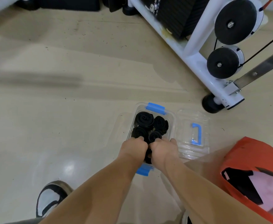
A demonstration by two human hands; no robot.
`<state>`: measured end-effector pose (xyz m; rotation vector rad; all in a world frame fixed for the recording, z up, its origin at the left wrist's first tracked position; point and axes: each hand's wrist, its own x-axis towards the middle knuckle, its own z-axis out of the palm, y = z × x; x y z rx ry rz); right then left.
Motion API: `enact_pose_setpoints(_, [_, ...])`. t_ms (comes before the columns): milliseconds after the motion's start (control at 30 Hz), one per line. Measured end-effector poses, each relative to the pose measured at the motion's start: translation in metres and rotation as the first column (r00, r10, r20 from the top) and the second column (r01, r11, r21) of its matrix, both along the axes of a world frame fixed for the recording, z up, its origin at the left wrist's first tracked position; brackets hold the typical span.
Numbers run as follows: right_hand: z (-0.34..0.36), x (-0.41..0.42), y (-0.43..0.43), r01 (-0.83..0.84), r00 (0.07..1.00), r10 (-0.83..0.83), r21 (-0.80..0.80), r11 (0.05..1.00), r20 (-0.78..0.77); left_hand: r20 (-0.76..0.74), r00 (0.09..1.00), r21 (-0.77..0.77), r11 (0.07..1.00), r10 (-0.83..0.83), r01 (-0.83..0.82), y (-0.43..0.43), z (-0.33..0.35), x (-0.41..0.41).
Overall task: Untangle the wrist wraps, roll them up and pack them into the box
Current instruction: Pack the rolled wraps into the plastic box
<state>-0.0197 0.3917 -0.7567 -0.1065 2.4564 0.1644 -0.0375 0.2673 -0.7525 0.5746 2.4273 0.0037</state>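
Note:
A clear plastic box (173, 122) with blue latches stands on the floor in front of me. Several black rolled wrist wraps (144, 119) lie packed inside it. My left hand (133, 147) and my right hand (163, 147) are side by side over the near half of the box, fingers curled down onto the rolls. Between the two hands shows part of another black roll (148, 156), which both hands press on or grip; their fingertips are hidden.
The clear box lid (193, 135) with a blue handle lies just right of the box. An orange bag (253, 175) sits at the lower right. A white exercise machine frame (197, 57) with black pulleys fills the upper right. My shoe (50, 198) is at lower left.

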Motion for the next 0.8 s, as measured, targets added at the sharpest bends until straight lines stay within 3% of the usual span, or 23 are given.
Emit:
enact_pose_setpoints(100, [0.007,0.000,0.007,0.067,0.998,-0.069,-0.104,0.992,-0.013,0.027,0.999,-0.037,0.999,0.027,-0.026,0.006,0.004,-0.005])
enact_pose_setpoints(200, [0.013,0.003,0.023,0.302,0.926,-0.365,-0.399,0.866,-0.093,0.021,1.000,-0.105,0.994,-0.001,0.003,0.015,0.010,-0.008])
enact_pose_setpoints(300, [0.015,0.006,0.034,0.454,0.692,-0.676,-0.577,0.679,-0.252,0.014,1.000,-0.168,0.986,-0.021,0.023,0.031,0.017,-0.009])
enact_pose_setpoints(333, [0.016,0.006,0.039,0.535,0.585,-0.779,-0.614,0.580,-0.226,-0.005,1.000,-0.170,0.985,-0.028,0.026,0.037,0.021,-0.010])
enact_pose_setpoints(400, [0.010,0.007,0.054,0.710,0.324,-0.946,-0.655,0.259,-0.023,-0.056,0.998,-0.101,0.995,-0.019,0.014,0.048,0.026,-0.012])
enact_pose_setpoints(467, [0.002,0.011,0.071,0.810,0.105,-0.976,-0.585,-0.027,0.190,-0.033,0.998,0.075,0.996,0.058,-0.056,0.055,0.025,-0.012])
enact_pose_setpoints(567, [-0.011,0.022,0.089,0.837,-0.204,-0.874,-0.384,-0.389,0.442,0.287,0.936,0.319,0.901,0.203,-0.293,0.061,0.018,-0.008])
enact_pose_setpoints(633, [-0.012,0.027,0.096,0.812,-0.311,-0.800,-0.293,-0.504,0.513,0.377,0.898,0.318,0.879,0.227,-0.356,0.061,0.010,0.002])
enact_pose_setpoints(733, [-0.023,0.028,0.106,0.748,-0.409,-0.714,-0.240,-0.619,0.568,0.306,0.934,0.254,0.930,0.183,-0.265,0.063,-0.003,0.013])
enact_pose_setpoints(800, [-0.035,0.026,0.112,0.692,-0.473,-0.674,-0.235,-0.683,0.568,0.318,0.926,0.269,0.917,0.203,-0.293,0.067,-0.004,0.012])
